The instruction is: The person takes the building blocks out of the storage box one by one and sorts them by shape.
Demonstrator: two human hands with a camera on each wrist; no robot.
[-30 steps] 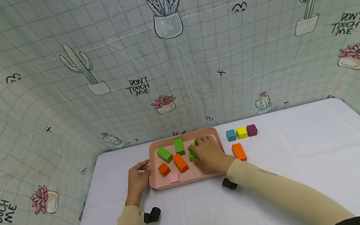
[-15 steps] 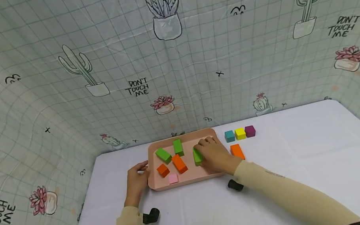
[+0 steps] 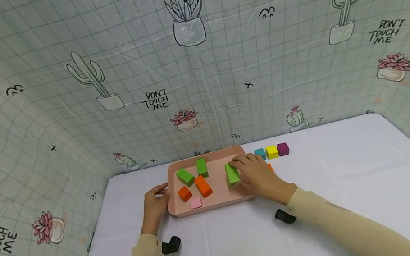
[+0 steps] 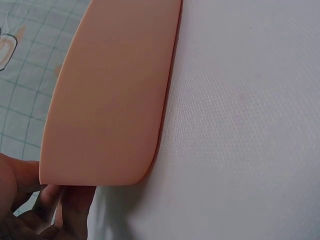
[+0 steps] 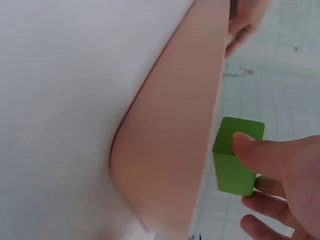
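In the head view my right hand (image 3: 264, 178) pinches a green rectangular block (image 3: 232, 174) over the right part of a shallow pink tray (image 3: 223, 197). The right wrist view shows the thumb on one face of this block (image 5: 234, 172) and fingers behind it, above the tray's rim. My left hand (image 3: 155, 207) holds the tray's left end; in the left wrist view its thumb is at the rim and curled fingers lie under the corner. Inside the tray are two more green blocks (image 3: 185, 177), an orange block (image 3: 203, 186), an orange cube (image 3: 185, 193) and a pink piece (image 3: 196, 202).
Right of the tray, a teal cube (image 3: 260, 153), a yellow cube (image 3: 272, 152) and a purple cube (image 3: 283, 149) stand in a row on the white table (image 3: 340, 168). An orange block (image 3: 271, 167) is mostly hidden behind my right hand. A patterned cloth (image 3: 227, 64) hangs behind.
My right hand has moved right and slightly toward me with the green block, from the tray's middle toward its right side. My left hand stays on the tray's left end.
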